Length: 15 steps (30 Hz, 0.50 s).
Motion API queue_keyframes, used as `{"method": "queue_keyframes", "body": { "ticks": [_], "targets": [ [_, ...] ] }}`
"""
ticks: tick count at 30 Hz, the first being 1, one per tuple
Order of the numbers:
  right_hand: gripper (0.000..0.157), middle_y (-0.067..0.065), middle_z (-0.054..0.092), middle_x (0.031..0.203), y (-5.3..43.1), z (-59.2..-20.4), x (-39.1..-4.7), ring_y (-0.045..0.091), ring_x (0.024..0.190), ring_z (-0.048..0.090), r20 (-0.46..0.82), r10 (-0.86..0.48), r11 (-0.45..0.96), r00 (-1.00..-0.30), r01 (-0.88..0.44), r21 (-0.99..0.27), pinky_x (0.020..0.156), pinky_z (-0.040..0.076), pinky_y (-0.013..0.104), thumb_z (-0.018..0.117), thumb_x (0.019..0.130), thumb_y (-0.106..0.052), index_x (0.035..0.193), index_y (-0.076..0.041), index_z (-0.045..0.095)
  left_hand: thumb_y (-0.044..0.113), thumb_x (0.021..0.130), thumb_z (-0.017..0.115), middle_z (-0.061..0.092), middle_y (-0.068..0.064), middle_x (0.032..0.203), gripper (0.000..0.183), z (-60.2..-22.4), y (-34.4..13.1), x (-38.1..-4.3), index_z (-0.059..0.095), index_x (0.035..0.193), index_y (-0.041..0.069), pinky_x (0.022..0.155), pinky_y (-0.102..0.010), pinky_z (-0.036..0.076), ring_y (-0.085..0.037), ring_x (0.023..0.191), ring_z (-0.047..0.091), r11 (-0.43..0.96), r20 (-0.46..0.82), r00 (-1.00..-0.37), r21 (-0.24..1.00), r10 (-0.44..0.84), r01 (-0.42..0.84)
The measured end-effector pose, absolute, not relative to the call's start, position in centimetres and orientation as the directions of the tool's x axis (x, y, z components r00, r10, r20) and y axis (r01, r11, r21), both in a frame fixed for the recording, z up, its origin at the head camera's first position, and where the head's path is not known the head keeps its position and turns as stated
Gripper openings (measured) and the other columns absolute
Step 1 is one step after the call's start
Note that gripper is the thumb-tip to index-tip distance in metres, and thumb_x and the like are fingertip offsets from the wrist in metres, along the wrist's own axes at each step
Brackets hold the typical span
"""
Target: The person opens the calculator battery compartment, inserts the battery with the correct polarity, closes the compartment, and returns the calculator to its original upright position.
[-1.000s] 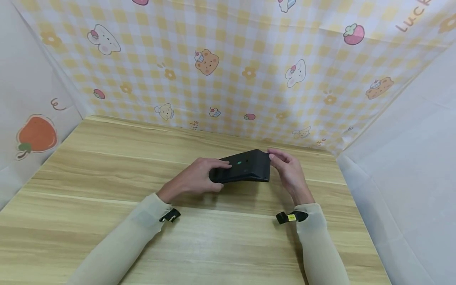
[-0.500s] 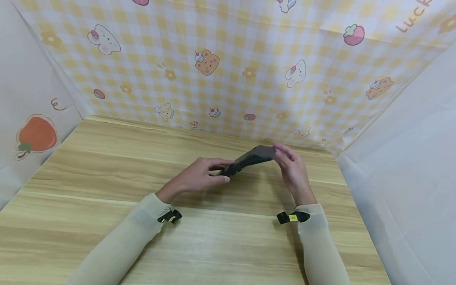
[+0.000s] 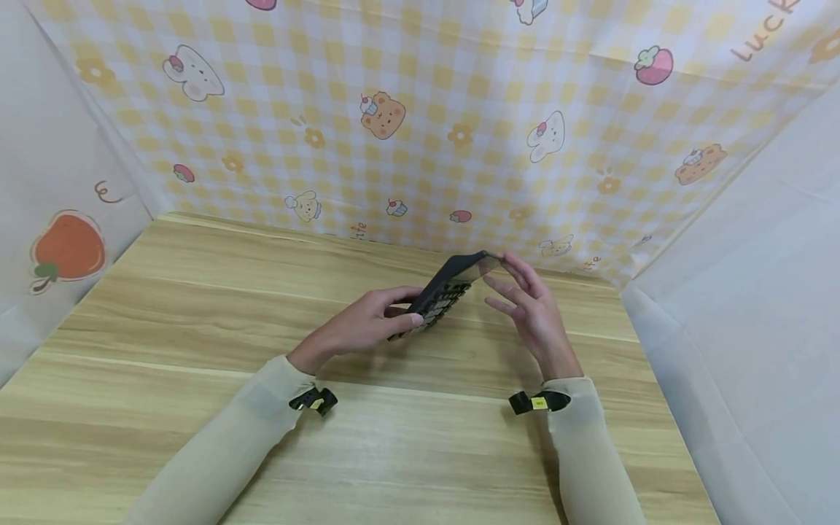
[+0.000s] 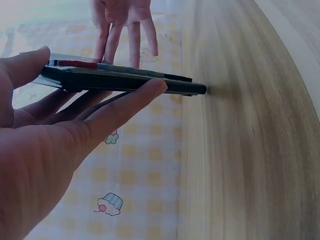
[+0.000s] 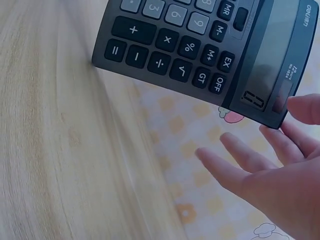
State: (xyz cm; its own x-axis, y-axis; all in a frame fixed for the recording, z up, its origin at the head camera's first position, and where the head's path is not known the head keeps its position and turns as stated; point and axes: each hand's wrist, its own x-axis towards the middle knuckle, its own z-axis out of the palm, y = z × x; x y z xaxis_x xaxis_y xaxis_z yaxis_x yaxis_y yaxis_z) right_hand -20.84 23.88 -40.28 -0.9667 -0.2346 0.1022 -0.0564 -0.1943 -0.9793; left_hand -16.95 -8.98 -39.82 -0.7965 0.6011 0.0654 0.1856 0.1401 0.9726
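Observation:
A black desk calculator is tilted up over the table, its keys turned away to the right and down. My left hand grips its lower end between thumb and fingers, which the left wrist view shows on both sides of the edge. At the raised display end, my right hand pinches a corner between thumb and index finger, with the other fingers spread. In the right wrist view, the calculator shows grey and black keys and a display reading 0.
The wood-grain table lies under both arms. Behind it hangs a yellow checked cloth with cartoon prints. White sheets stand at the sides. Each wrist wears a black strap.
The calculator has turned over from showing its back to standing steeply on edge, so its keys come into sight. Its display end has risen, and my right fingers have spread.

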Motion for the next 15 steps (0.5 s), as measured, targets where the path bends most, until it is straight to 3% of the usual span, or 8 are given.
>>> {"method": "queue_keyframes", "body": {
  "ticks": [5, 15],
  "targets": [
    [0.066, 0.014, 0.017, 0.182, 23.81, -40.58, -20.88, 0.050, 0.148, 0.049, 0.114, -0.289, -0.210, -0.951, -0.053, -0.976, 0.108, 0.056, 0.055, 0.038, 0.112, 0.006, 0.175, -0.003, 0.020, 0.013, 0.117, 0.055, 0.063, -0.025, 0.145, 0.052, -39.72, -8.92, -16.91, 0.044, 0.165, -0.004, 0.089, -0.036, 0.058, -0.033, 0.125, 0.068, 0.128, 0.070, -0.793, 0.975, 0.605, 0.183],
    [0.069, 0.007, 0.001, 0.185, 23.37, -40.47, -20.78, 0.052, 0.150, 0.045, 0.094, -0.326, -0.251, -0.941, -0.010, -0.968, 0.109, 0.055, 0.060, 0.035, 0.114, 0.002, 0.178, -0.012, 0.014, 0.007, 0.119, 0.045, 0.066, -0.024, 0.140, 0.047, -39.76, -8.62, -17.02, 0.044, 0.165, -0.003, 0.093, -0.040, 0.056, -0.031, 0.114, 0.064, 0.114, 0.067, -0.798, 0.979, 0.599, 0.168]
  ]
}}
